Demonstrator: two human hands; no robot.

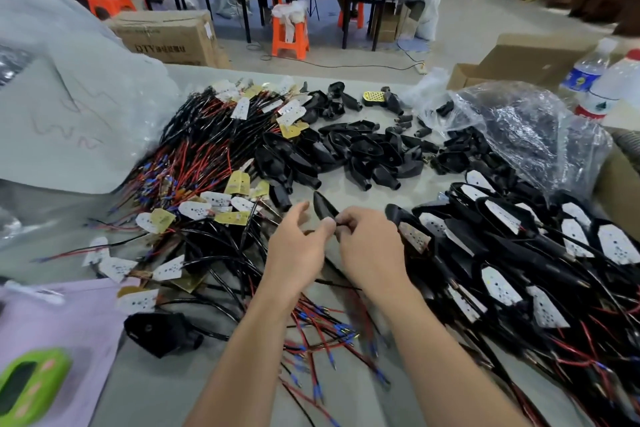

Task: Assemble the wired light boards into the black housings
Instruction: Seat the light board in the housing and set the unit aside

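One black housing [325, 210] is mid-table, just in front of me. My R hand [370, 248] pinches its near end w/ curled fingers. The smooth, shiny, pointy tip sticks up & away. My L hand [298, 248] is right beside it, fingers loose & spread, thumb up against the R fingers. Can't tell if it touches the housing.

Left of my hands lies the heap of light boards [207, 208]: flat little white & yellow plates w/ dots, each on long black & red wires, all tangled. Far middle is the empty housings pile [367, 154], dark plastic, drop-shaped w/ a round tube end. On the right is the done pile [502, 236], white boards sitting inside black shells, packed close up to my R wrist. Behind it a crinkly clear bag [519, 121] holds more shells.

Bare grey table [156, 388] shows near left & betw. the piles. Red wires w/ blue tips [322, 336] cross under my arms. A lone housing [161, 333] lies near left, by a soft purple cloth [69, 322].
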